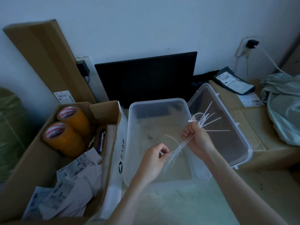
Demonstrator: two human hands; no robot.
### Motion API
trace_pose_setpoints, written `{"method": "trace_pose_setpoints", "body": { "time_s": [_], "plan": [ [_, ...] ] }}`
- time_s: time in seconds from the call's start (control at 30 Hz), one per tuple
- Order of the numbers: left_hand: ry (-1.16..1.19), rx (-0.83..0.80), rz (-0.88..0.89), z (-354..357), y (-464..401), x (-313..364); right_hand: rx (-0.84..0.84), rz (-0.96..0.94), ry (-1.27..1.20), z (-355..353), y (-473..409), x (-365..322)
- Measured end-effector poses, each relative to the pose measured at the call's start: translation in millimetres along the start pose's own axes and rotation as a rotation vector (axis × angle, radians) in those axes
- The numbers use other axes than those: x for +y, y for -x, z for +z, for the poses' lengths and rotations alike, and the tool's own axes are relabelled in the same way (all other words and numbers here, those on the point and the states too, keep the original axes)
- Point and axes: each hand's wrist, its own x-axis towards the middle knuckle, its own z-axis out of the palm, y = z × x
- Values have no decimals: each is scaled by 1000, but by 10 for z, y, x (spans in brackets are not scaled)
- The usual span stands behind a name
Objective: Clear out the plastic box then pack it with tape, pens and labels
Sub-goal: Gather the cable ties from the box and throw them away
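A clear plastic box (139, 111) stands open in the middle, its lid (233, 127) lying tilted against its right side. Above the box my right hand (197, 138) grips a bundle of white cable ties (209, 120) that fan out to the upper right. My left hand (155, 157) pinches the lower ends of the ties over the box's near half. A cardboard box (30, 161) on the left holds rolls of yellow tape (63, 135), pens (101, 140) and a pile of printed labels (69, 181).
A black monitor (146, 78) leans on the wall behind the plastic box. A tall flat carton (47, 59) stands at back left. On the right, a brown carton carries a dark parcel (233, 82) and a pale green cloth (284, 108). A white bag (119, 153) sits between the boxes.
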Motion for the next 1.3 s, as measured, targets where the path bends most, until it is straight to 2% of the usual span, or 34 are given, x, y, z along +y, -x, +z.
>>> {"method": "trace_pose_setpoints", "body": {
  "time_s": [0.17,0.33,0.47,0.67,0.77,0.87,1.1,1.3],
  "plan": [
    [-81,-129,-141,-48,-103,-15,0,-8,-134,59,-10,-29],
    [171,-340,-235,-110,-152,128,-36,-66,35,181,22,-21],
    [236,-404,-125,-114,-143,207,-14,-174,194,272,82,-43],
    [337,-450,-101,-281,-7,264,-11,-221,293,285,435,-205],
    [337,-485,-82,-300,85,383,0,-213,277,182,680,-287],
    [222,-501,16,-227,149,467,48,-218,169,7,1018,-332],
    [-130,-777,406,315,467,741,400,-203,26,-768,2044,-10],
    [-280,-1115,451,1107,754,739,696,-143,-200,-1517,2879,501]
  ]
}}
